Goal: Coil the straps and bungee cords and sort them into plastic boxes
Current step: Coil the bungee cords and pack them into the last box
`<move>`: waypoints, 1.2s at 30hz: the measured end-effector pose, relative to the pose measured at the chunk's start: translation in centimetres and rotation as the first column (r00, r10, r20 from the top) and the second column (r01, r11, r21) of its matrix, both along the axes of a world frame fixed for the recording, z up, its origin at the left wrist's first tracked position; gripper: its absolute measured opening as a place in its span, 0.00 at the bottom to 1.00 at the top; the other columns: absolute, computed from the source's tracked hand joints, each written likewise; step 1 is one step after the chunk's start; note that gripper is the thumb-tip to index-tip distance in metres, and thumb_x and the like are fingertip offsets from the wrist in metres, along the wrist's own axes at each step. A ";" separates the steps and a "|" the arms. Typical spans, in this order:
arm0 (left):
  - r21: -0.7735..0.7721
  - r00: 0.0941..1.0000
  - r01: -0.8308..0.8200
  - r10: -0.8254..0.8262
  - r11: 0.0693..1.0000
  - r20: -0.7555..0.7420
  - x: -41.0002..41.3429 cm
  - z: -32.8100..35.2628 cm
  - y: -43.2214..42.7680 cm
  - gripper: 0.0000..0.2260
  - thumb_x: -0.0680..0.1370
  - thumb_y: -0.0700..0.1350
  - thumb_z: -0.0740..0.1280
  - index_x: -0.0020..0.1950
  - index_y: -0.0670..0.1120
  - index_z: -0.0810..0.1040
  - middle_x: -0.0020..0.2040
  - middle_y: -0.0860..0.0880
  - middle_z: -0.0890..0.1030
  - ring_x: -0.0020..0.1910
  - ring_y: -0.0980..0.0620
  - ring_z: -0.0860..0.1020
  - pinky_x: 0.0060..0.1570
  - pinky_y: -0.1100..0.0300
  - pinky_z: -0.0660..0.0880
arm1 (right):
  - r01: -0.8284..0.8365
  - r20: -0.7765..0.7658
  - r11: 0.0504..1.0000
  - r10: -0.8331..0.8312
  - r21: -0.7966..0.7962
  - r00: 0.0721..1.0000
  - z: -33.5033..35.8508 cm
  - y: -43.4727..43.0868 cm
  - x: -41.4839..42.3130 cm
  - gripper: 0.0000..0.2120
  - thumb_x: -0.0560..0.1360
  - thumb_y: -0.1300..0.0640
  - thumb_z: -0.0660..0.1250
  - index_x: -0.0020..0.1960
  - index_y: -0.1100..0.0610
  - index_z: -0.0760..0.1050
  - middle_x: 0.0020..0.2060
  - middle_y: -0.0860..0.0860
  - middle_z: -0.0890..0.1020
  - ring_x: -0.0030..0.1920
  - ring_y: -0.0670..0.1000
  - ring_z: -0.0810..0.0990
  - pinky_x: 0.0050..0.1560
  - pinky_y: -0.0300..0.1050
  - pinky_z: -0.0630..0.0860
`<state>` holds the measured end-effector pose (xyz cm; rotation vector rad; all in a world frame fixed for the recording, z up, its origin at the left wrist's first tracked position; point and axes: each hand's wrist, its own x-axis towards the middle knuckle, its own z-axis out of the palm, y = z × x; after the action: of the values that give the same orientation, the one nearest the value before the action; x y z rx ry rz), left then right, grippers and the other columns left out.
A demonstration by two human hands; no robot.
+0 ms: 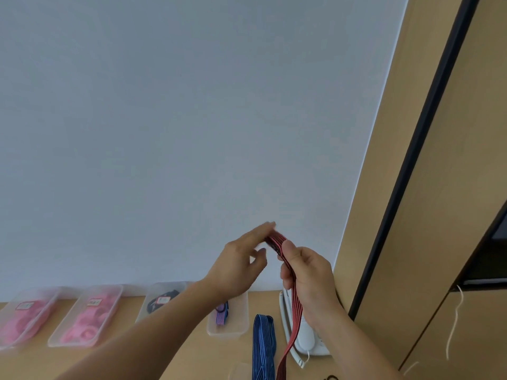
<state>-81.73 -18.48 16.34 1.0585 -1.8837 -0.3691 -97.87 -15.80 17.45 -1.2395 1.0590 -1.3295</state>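
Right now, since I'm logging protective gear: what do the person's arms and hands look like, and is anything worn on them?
The left hand and right hand wear no gloves, and no ring, watch or wristband shows. The left forearm and right forearm are uncovered down to the picture's lower edge; no sleeve is in view.

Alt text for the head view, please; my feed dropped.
The right hand grips a red striped strap while the left hand touches its top end. A blue striped strap lies on the table beside a row of plastic boxes.
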 end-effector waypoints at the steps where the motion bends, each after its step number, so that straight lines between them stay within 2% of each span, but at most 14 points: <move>1: 0.279 0.979 0.072 -0.014 0.958 -0.204 -0.2 0.6 0.2 0.25 0.81 0.42 0.64 0.77 0.54 0.64 0.68 0.51 0.77 0.64 0.56 0.77 0.58 0.65 0.76 | 0.004 -0.001 1.000 -0.004 -0.021 1.000 0.0 0.0 0.0 0.17 0.77 0.48 0.67 0.44 0.63 0.79 0.28 0.52 0.79 0.27 0.48 0.72 0.30 0.40 0.71; 2: 0.488 0.923 0.192 0.013 0.851 -0.385 -0.4 1.3 0.4 0.24 0.80 0.48 0.63 0.77 0.52 0.65 0.65 0.48 0.80 0.62 0.54 0.79 0.59 0.60 0.77 | 0.004 -0.010 0.999 -0.005 -0.042 1.000 0.0 0.0 -0.1 0.15 0.78 0.51 0.66 0.45 0.63 0.79 0.29 0.52 0.80 0.27 0.48 0.72 0.30 0.39 0.71; 4: 0.603 0.843 0.389 -0.005 0.696 -0.538 -0.7 2.0 0.5 0.21 0.79 0.55 0.61 0.66 0.46 0.77 0.54 0.44 0.85 0.56 0.47 0.82 0.63 0.46 0.76 | -0.010 -0.035 0.998 0.008 -0.068 0.999 -0.2 0.1 0.0 0.12 0.79 0.53 0.66 0.45 0.63 0.79 0.30 0.52 0.81 0.27 0.47 0.73 0.30 0.38 0.72; 6: 0.539 0.839 0.422 -0.088 0.730 -0.537 -1.1 2.7 0.9 0.17 0.79 0.54 0.62 0.54 0.43 0.82 0.49 0.45 0.86 0.52 0.44 0.83 0.64 0.40 0.73 | -0.027 -0.056 0.998 0.023 -0.062 0.998 -0.4 0.3 0.2 0.13 0.79 0.53 0.65 0.44 0.62 0.79 0.29 0.52 0.81 0.27 0.47 0.73 0.30 0.38 0.73; 11: 0.443 0.862 0.297 -0.037 0.846 -0.506 -1.5 2.8 0.7 0.11 0.77 0.46 0.67 0.57 0.44 0.80 0.54 0.49 0.85 0.56 0.44 0.82 0.58 0.48 0.77 | -0.035 -0.082 0.997 0.040 0.064 0.996 -1.0 0.3 0.2 0.18 0.80 0.49 0.64 0.43 0.65 0.78 0.27 0.55 0.81 0.24 0.49 0.74 0.26 0.39 0.72; 16: 0.369 0.905 0.138 0.034 0.919 -0.425 -1.1 2.4 0.0 0.06 0.80 0.42 0.67 0.56 0.46 0.82 0.49 0.49 0.86 0.47 0.56 0.82 0.45 0.63 0.76 | -0.113 -0.045 0.987 0.118 0.115 0.992 -0.9 0.4 -0.5 0.14 0.82 0.53 0.61 0.49 0.64 0.79 0.33 0.58 0.84 0.30 0.53 0.80 0.33 0.44 0.75; 18: 0.288 0.956 0.045 0.042 0.957 -0.289 -0.9 2.0 -0.3 0.07 0.80 0.43 0.68 0.56 0.49 0.82 0.43 0.56 0.86 0.40 0.63 0.81 0.42 0.70 0.73 | -0.125 -0.033 0.983 0.131 0.138 0.991 -0.8 0.4 -0.8 0.15 0.82 0.53 0.61 0.49 0.64 0.79 0.33 0.58 0.84 0.32 0.53 0.81 0.34 0.45 0.75; 21: 0.075 0.993 -0.118 0.116 0.990 0.036 -0.7 0.9 -0.4 0.10 0.80 0.45 0.67 0.61 0.52 0.81 0.29 0.60 0.76 0.28 0.60 0.72 0.33 0.71 0.67 | -0.117 -0.034 0.982 0.124 0.149 0.992 -0.4 0.3 -1.1 0.17 0.83 0.51 0.60 0.48 0.65 0.79 0.32 0.58 0.83 0.30 0.53 0.80 0.33 0.44 0.75; 22: -0.011 0.983 -0.146 0.147 0.989 0.106 -0.6 0.7 -0.3 0.11 0.80 0.45 0.67 0.62 0.52 0.81 0.30 0.60 0.78 0.30 0.60 0.73 0.33 0.73 0.66 | -0.108 -0.051 0.983 0.117 0.149 0.992 -0.3 0.2 -1.0 0.18 0.83 0.50 0.59 0.48 0.64 0.79 0.31 0.57 0.83 0.29 0.52 0.79 0.32 0.43 0.75; 24: -0.174 0.965 -0.129 0.164 0.976 0.204 -0.6 0.3 -0.2 0.12 0.80 0.45 0.67 0.64 0.52 0.80 0.44 0.59 0.84 0.42 0.60 0.79 0.38 0.78 0.68 | -0.089 -0.080 0.985 0.102 0.146 0.992 -0.1 0.1 -1.0 0.20 0.83 0.48 0.58 0.47 0.63 0.79 0.28 0.55 0.80 0.27 0.50 0.75 0.30 0.42 0.72; 26: -0.291 0.945 -0.089 0.172 0.953 0.277 -0.7 0.3 -0.1 0.14 0.79 0.43 0.68 0.65 0.51 0.79 0.54 0.57 0.84 0.44 0.58 0.82 0.39 0.70 0.76 | -0.081 -0.064 0.987 0.090 0.138 0.994 0.1 0.1 -1.0 0.23 0.82 0.45 0.57 0.45 0.62 0.80 0.27 0.54 0.77 0.26 0.49 0.72 0.29 0.42 0.69; 28: -0.413 0.903 -0.057 0.223 0.909 0.368 -0.7 0.4 -0.3 0.17 0.76 0.37 0.69 0.64 0.46 0.80 0.54 0.54 0.84 0.36 0.52 0.83 0.29 0.58 0.78 | -0.096 -0.039 0.988 0.101 0.122 0.994 0.3 0.1 -0.8 0.29 0.79 0.38 0.57 0.45 0.63 0.80 0.27 0.55 0.77 0.26 0.49 0.72 0.29 0.42 0.69; 31: -0.518 0.842 -0.012 0.288 0.855 0.457 -0.5 0.4 -0.6 0.23 0.68 0.30 0.71 0.62 0.42 0.81 0.50 0.49 0.84 0.26 0.50 0.76 0.21 0.60 0.72 | -0.105 -0.034 0.989 0.110 0.108 0.993 0.2 0.1 -0.4 0.33 0.75 0.33 0.58 0.46 0.65 0.80 0.27 0.55 0.77 0.26 0.49 0.73 0.29 0.42 0.70; 36: -0.533 0.838 0.007 0.286 0.846 0.465 -0.1 -0.3 -0.6 0.28 0.65 0.29 0.75 0.65 0.41 0.79 0.57 0.44 0.82 0.34 0.49 0.82 0.26 0.60 0.76 | -0.064 -0.038 0.994 0.068 0.093 0.997 -0.5 0.0 0.1 0.25 0.79 0.41 0.60 0.47 0.63 0.81 0.26 0.53 0.77 0.26 0.48 0.72 0.28 0.40 0.69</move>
<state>-81.79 -19.07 16.04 0.9708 -2.1806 0.5701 -97.76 -15.80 16.98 -1.2270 1.0871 -1.1969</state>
